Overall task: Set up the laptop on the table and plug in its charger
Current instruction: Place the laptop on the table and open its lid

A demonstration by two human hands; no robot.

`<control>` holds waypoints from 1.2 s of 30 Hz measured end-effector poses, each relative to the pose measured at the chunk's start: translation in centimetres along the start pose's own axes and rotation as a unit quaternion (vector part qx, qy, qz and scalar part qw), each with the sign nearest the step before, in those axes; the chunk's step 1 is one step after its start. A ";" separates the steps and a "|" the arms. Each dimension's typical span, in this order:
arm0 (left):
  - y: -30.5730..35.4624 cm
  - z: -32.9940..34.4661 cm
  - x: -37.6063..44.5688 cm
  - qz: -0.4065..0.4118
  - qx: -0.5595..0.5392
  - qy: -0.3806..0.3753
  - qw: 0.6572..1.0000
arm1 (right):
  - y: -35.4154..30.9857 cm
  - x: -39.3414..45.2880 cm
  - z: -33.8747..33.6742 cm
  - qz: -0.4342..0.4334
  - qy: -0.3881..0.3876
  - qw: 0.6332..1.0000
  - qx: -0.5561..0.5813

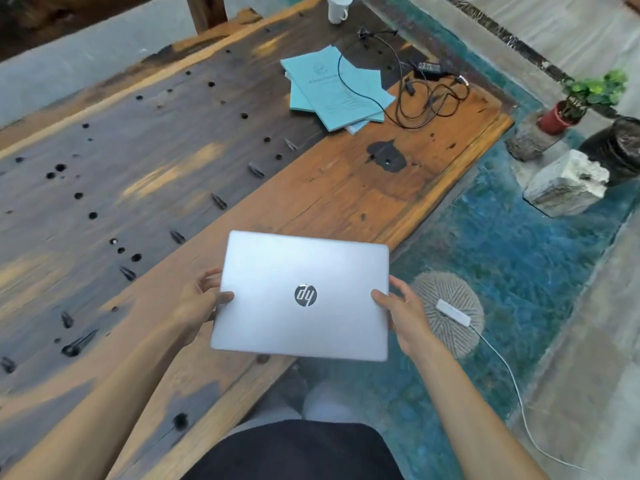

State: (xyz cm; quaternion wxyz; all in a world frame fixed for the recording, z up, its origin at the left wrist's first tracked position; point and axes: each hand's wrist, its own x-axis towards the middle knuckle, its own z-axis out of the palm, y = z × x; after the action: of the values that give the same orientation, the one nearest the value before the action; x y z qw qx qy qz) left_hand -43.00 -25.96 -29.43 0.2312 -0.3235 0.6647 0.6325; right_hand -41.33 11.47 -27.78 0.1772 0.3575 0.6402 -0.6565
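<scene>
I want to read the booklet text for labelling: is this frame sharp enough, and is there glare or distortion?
Head view: blue booklets too soft to read; laptop lid shows mild sheen, logo legible; table edges bow from wide-angle distortion; light patchy.

Mug [338,8] cut by top edge; booklet [332,88] print illegible.
</scene>
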 end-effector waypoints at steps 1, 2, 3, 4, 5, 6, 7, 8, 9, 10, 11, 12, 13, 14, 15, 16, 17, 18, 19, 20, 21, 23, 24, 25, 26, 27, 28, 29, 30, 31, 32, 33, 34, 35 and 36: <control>0.4 0.2 0.4 -0.005 -0.001 0.005 1.000 | -0.7 0.7 0.1 0.001 -0.005 1.000 -0.002; 0.8 0.3 0.8 -0.011 -0.004 0.011 1.000 | -1.3 1.5 0.2 0.003 -0.011 1.000 -0.005; 1.2 0.4 1.1 -0.018 -0.007 0.019 1.000 | -2.1 2.3 0.4 0.006 -0.017 1.000 -0.011; 1.6 0.6 1.4 -0.024 -0.010 0.027 0.999 | -2.9 3.1 0.7 0.008 -0.022 1.000 -0.017; 2.0 0.8 1.8 -0.029 -0.015 0.034 0.999 | -3.7 3.9 1.0 0.011 -0.028 0.999 -0.025; 2.5 1.0 2.2 -0.034 -0.020 0.042 0.998 | -4.6 4.9 1.4 0.012 -0.034 0.999 -0.033; 2.9 1.2 2.6 -0.039 -0.026 0.051 0.998 | -5.6 6.1 1.7 0.012 -0.041 0.998 -0.040; 3.4 1.5 3.0 -0.044 -0.033 0.061 0.997 | -6.6 7.3 2.1 0.012 -0.049 0.998 -0.046; 3.9 1.8 3.4 -0.048 -0.042 0.071 0.995 | -7.6 8.6 2.4 0.013 -0.058 0.997 -0.051; 4.5 2.1 3.9 -0.052 -0.050 0.081 0.994 | -8.7 9.9 2.9 0.014 -0.068 0.996 -0.058; 5.0 2.5 4.3 -0.057 -0.056 0.091 0.993 | -9.7 11.3 3.3 0.017 -0.078 0.995 -0.066; 5.6 2.8 4.8 -0.060 -0.060 0.100 0.991 | -10.7 12.5 3.7 0.019 -0.087 0.993 -0.074; 6.1 3.1 5.1 -0.064 -0.068 0.112 0.989 | -11.5 13.6 4.1 0.021 -0.095 0.992 -0.082; 6.7 3.4 5.6 -0.068 -0.082 0.130 0.986 | -12.6 15.0 4.6 0.024 -0.108 0.990 -0.091; 7.1 3.8 6.1 -0.072 -0.095 0.148 0.982 | -13.7 16.3 5.1 0.027 -0.122 0.987 -0.100; 7.6 4.3 6.6 -0.076 -0.106 0.161 0.978 | -14.7 17.6 5.7 0.030 -0.134 0.984 -0.111; 8.1 4.7 7.0 -0.080 -0.115 0.171 0.975 | -15.8 19.0 6.2 0.031 -0.143 0.981 -0.126; 8.5 5.1 7.5 -0.085 -0.127 0.182 0.971 | -16.7 20.3 6.8 0.028 -0.150 0.978 -0.141; 8.8 5.5 8.0 -0.089 -0.141 0.196 0.966 | -17.6 21.6 7.3 0.023 -0.158 0.975 -0.154; 9.1 5.9 8.6 -0.094 -0.156 0.211 0.960 | -18.3 22.8 7.9 0.019 -0.167 0.971 -0.167; 9.2 6.3 9.0 -0.098 -0.172 0.225 0.954 | -19.0 24.0 8.5 0.019 -0.177 0.968 -0.179; 9.0 7.2 9.8 -0.107 -0.201 0.251 0.941 | -20.3 26.1 9.8 0.018 -0.195 0.959 -0.203; 8.8 7.6 10.1 -0.110 -0.215 0.263 0.934 | -20.7 26.9 10.5 0.017 -0.206 0.955 -0.213; 8.7 7.9 10.5 -0.112 -0.227 0.275 0.928 | -21.2 27.6 11.2 0.017 -0.216 0.950 -0.226; 8.6 8.2 10.9 -0.113 -0.235 0.286 0.922 | -21.5 28.2 12.0 0.021 -0.222 0.945 -0.239; 8.5 8.4 11.3 -0.115 -0.240 0.296 0.917 | -21.8 28.8 12.6 0.025 -0.226 0.942 -0.247; 8.4 8.5 11.8 -0.117 -0.242 0.306 0.913 | -21.9 29.3 13.2 0.029 -0.231 0.939 -0.251; 8.3 8.6 12.2 -0.120 -0.244 0.313 0.910 | -22.1 29.6 13.8 0.033 -0.238 0.937 -0.255; 8.2 8.7 12.6 -0.125 -0.247 0.317 0.907 | -22.2 29.9 14.3 0.036 -0.242 0.934 -0.259; 8.1 8.8 13.0 -0.128 -0.252 0.320 0.904 | -22.4 30.3 14.7 0.038 -0.244 0.932 -0.264; 7.9 8.9 13.3 -0.129 -0.257 0.323 0.901 | -22.4 30.6 15.1 0.039 -0.244 0.930 -0.272; 7.7 9.0 13.6 -0.131 -0.261 0.326 0.899 | -22.4 30.9 15.5 0.038 -0.240 0.928 -0.282; 7.5 9.0 13.8 -0.133 -0.263 0.331 0.896 | -22.5 31.2 15.8 0.034 -0.236 0.926 -0.294; 7.2 8.9 14.0 -0.135 -0.264 0.335 0.894 | -22.5 31.4 16.1 0.029 -0.231 0.923 -0.306; 7.0 8.9 14.3 -0.136 -0.264 0.338 0.893 | -22.5 31.7 16.4 0.025 -0.228 0.920 -0.317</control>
State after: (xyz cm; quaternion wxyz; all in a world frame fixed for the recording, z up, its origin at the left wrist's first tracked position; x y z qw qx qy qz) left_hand -58.71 -19.20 -35.67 -0.0173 -0.6536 0.4613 0.5998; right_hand -82.44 5.38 -35.05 0.4385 0.1394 0.7479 -0.4786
